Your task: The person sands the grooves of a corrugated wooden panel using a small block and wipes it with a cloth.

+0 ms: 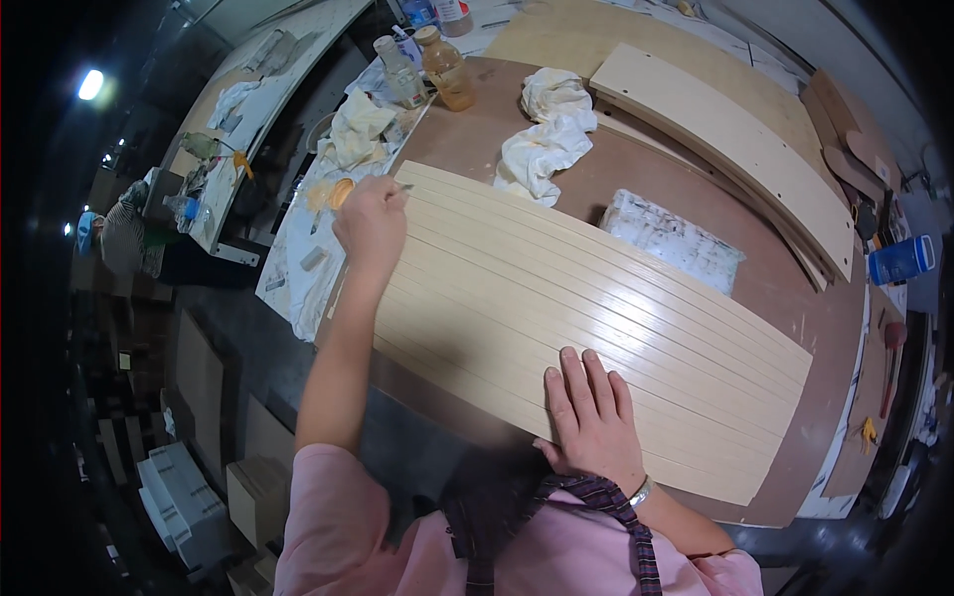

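Note:
A pale wooden panel (497,288) with long parallel grooves lies slantwise on the brown worktable, light glaring off its middle. At its far left corner my left hand (373,223) is closed, fingers curled together. A small thin tip pokes out by the fingers over the panel's edge; the rest of it is hidden in the hand. My right hand (594,422) lies flat on the panel's near side, fingers spread, holding nothing. Just beyond my left hand sits a small round orange thing (340,192) on the paint-stained white cover.
Crumpled white cloths (545,149) and a stained white block (671,238) lie beyond the panel. A bottle of amber liquid (447,72) stands beside a clear bottle (399,72). Long curved boards (730,149) rest at the back right, near a blue container (901,260).

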`<state>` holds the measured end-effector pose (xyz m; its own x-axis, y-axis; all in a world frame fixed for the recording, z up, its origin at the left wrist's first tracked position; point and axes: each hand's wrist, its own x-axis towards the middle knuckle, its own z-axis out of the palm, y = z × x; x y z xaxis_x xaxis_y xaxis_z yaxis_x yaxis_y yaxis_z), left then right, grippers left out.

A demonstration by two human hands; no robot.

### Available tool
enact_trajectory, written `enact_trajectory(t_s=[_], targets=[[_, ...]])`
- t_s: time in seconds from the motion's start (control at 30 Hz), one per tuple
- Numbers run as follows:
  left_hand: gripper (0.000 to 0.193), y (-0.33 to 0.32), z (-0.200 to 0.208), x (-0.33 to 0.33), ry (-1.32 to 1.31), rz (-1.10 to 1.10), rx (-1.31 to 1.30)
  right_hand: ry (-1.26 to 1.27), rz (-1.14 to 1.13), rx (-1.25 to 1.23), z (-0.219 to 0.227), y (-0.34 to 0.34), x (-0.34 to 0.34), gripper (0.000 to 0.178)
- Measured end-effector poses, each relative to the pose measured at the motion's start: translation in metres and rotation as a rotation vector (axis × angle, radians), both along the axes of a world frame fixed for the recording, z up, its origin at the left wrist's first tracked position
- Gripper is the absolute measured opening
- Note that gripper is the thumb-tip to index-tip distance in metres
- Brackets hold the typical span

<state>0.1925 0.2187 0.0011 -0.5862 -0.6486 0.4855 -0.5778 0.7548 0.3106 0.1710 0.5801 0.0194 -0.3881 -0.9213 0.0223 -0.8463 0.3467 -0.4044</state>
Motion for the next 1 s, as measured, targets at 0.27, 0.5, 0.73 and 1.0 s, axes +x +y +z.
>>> enact_trajectory(t_s=[0.27,0.5,0.73,1.0], targets=[[0.004,0.012,0.001,-0.006,-0.019,-0.145,-0.022,-0.02,-0.01,-0.007,0.001,0.0,0.0,0.097],[0.006,-0.007,-0.013,-0.002,0.038,-0.095,0.042,-0.018,-0.007,-0.009,0.002,-0.002,0.001,0.096],[0.009,-0.025,-0.001,-0.022,0.011,0.132,0.078,-0.014,0.002,-0.015,0.001,-0.002,0.001,0.094],[0.009,-0.024,0.008,-0.036,-0.092,0.205,0.113,-0.012,0.005,-0.006,0.003,-0.001,-0.001,0.089]])
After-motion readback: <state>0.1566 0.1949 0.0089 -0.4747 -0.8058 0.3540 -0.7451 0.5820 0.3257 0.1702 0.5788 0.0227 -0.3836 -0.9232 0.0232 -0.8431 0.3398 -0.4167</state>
